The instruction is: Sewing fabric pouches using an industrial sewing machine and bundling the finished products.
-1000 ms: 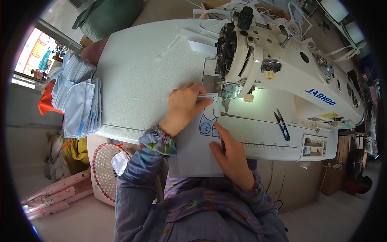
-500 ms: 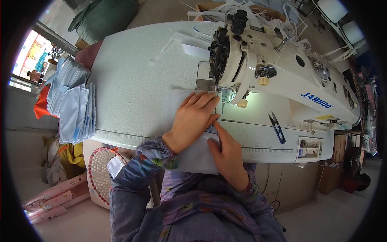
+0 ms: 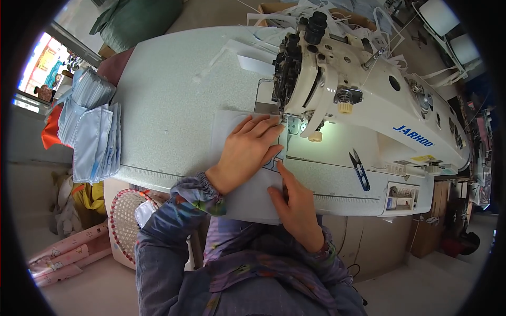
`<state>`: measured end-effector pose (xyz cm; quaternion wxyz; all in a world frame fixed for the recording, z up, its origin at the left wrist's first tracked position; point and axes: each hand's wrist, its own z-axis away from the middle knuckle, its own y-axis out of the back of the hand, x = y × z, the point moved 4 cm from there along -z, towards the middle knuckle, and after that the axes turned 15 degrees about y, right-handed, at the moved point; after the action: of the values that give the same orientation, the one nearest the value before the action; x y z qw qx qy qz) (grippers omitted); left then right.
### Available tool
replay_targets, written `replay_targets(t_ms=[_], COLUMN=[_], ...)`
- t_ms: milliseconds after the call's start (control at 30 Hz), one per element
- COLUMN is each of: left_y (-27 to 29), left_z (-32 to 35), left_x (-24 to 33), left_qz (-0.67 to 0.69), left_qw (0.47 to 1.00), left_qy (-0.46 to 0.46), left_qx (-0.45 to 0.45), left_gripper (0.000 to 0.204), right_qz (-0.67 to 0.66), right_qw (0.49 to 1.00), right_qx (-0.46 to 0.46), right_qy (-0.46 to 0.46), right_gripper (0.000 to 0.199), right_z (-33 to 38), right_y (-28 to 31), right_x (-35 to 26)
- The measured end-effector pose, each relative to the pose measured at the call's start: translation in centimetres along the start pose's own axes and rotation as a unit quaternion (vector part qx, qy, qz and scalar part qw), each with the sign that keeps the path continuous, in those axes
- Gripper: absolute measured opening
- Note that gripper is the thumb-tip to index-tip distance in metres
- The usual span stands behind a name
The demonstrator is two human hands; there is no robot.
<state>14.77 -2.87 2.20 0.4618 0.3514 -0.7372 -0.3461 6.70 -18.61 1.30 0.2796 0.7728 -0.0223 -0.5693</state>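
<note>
White fabric piece [image 3: 240, 200] with a small blue print lay flat on the pale speckled sewing table [image 3: 174, 105], its far edge up at the presser foot of the cream industrial sewing machine [image 3: 358, 100], near edge hanging over the table's front. Left hand [image 3: 247, 150] was flat on the fabric, fingers together and stretched toward the needle area, pressing it down. Right hand [image 3: 295, 203] rested on the fabric's right edge nearer the body, index finger extended along the edge, other fingers loosely curled, nothing pinched. Blue-handled thread snips [image 3: 359, 168] lay on the machine bed well to the right of both hands. Stack of light blue folded cloth [image 3: 92, 131] sat at the table's left end, well apart from the hands
</note>
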Motion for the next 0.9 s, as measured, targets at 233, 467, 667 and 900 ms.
replay_targets(t_ms=[233, 467, 667, 900], left_y=[0.6, -0.5, 7.0, 6.1], left_z=[-3.4, -9.6, -4.3, 3.9], left_x=[-2.3, -10.2, -7.6, 0.8], left_qz=[0.078, -0.174, -0.071, 0.141], left_qw=[0.984, 0.962, 0.982, 0.978], left_qy=[0.127, 0.207, 0.147, -0.001], left_qx=[-0.101, -0.040, 0.096, -0.153], left_gripper=[0.020, 0.015, 0.019, 0.019], right_qz=[0.012, 0.009, -0.140, -0.300], right_qw=[1.000, 0.998, 0.988, 0.945], right_qx=[0.017, 0.042, 0.019, 0.064], right_qy=[0.014, 0.052, -0.062, -0.110], right_gripper=[0.057, 0.059, 0.071, 0.081], right_z=[0.2, 0.8, 3.6, 4.9], right_y=[0.3, -0.4, 0.5, -0.2], right_x=[-0.1, -0.2, 0.0, 0.0])
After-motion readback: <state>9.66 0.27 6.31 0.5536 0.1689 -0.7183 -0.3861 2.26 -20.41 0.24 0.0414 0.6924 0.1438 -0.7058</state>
